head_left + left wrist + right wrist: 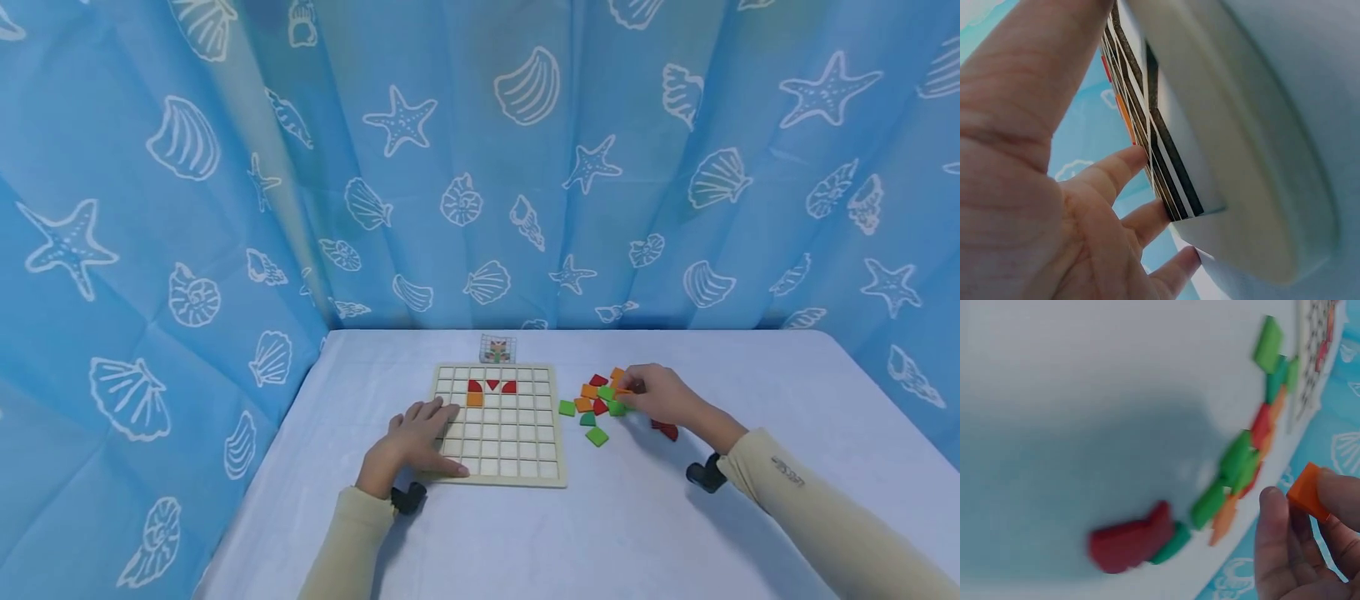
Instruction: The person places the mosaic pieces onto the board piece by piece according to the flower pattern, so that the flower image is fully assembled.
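Note:
My left hand (412, 442) rests on the left side of a pale wooden grid board (557, 425), fingers spread over its edge and thumb near the front left corner. Toward the board's far side lie two red quarter-round tiles (510, 387), a small red triangular tile (492, 384) between them, and an orange square tile (475, 400). Over the loose pile to the right, my right hand (663, 396) pinches another orange square tile (1307, 490) between thumb and fingers, raised above the table in the right wrist view.
Loose green, orange and red tiles, such as a green square (597, 437), lie scattered right of the board. Dark red pieces (665, 430) sit together under my right hand. A small patterned card (498, 349) is behind the board. A blue shell-print curtain (465, 250) borders the white table (510, 542).

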Motion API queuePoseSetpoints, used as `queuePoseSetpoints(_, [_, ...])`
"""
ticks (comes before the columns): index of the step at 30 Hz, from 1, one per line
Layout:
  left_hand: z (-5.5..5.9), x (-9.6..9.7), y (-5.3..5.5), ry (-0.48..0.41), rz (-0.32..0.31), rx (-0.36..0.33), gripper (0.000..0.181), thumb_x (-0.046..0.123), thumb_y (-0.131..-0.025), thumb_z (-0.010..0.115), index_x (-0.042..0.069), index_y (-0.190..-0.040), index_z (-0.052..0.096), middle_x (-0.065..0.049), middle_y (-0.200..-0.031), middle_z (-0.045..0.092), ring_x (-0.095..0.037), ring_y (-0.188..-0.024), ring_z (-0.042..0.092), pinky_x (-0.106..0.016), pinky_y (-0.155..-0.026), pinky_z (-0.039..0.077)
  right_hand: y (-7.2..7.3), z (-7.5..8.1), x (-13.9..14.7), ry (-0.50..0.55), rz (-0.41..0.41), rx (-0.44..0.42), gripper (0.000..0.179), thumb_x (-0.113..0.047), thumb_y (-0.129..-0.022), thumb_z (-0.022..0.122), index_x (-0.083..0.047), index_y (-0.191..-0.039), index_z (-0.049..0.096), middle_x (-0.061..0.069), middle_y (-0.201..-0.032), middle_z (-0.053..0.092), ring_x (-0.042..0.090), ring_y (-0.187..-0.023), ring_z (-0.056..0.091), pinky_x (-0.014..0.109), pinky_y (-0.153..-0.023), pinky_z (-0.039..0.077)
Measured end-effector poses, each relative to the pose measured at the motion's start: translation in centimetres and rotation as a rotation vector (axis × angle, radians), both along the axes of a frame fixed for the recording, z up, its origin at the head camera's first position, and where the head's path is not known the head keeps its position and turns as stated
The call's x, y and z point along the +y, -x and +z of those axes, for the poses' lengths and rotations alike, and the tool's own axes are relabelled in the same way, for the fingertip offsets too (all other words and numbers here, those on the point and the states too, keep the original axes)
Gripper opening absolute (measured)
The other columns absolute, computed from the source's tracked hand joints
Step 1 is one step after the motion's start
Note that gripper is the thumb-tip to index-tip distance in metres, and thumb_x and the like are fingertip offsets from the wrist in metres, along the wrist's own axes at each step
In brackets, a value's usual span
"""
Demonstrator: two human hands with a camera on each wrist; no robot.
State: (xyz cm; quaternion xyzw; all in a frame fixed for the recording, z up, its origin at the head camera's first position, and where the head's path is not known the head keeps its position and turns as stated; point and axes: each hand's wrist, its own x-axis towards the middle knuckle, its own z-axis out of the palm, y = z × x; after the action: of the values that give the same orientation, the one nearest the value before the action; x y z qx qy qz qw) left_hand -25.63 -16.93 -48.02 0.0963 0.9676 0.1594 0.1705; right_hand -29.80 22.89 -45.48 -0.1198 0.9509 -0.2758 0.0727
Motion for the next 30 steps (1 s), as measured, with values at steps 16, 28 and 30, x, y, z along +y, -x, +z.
queuePoseSetpoints(16, [-0.3,0.0,0.0,0.012,-0.007,-0.002,0.107,0.063,-0.067,0.082,0.029,-0.154,0.032,-0.007,-0.165,0.022,-0.035,-0.151,0.017,-0.065,-0.119,0.014,2.1,2.6,-3.4,0.068,-0.040,-0.002,0.027,-0.014,-0.094,0.064,-0.004,-0.120,0.065,0.015,-0.113,0.066,0.025,-0.092,0.063,0.030,-0.073,0.058])
queuePoseSetpoints(28, [-0.2,-0.2,0.1,-0.002,-0.003,0.010,0.106,0.062,-0.066,0.083,0.029,-0.154,0.033,-0.006,-0.165,0.023,-0.035,-0.151,0.016,-0.065,-0.119,0.013,3.2,3.9,-5.4,0.085,-0.024,-0.008,0.027,-0.012,-0.093,0.063,-0.005,-0.118,0.066,0.014,-0.111,0.065,0.025,-0.092,0.064,0.032,-0.075,0.059])
queuePoseSetpoints(30, [-0.2,-0.2,0.1,-0.005,-0.004,0.008,0.106,0.062,-0.066,0.083,0.029,-0.154,0.033,-0.006,-0.165,0.023,-0.035,-0.151,0.016,-0.065,-0.119,0.013,3.3,4.2,-5.7,0.083,-0.009,-0.001,0.026,-0.011,-0.094,0.063,-0.004,-0.119,0.066,0.014,-0.109,0.066,0.024,-0.090,0.065,0.032,-0.074,0.058])
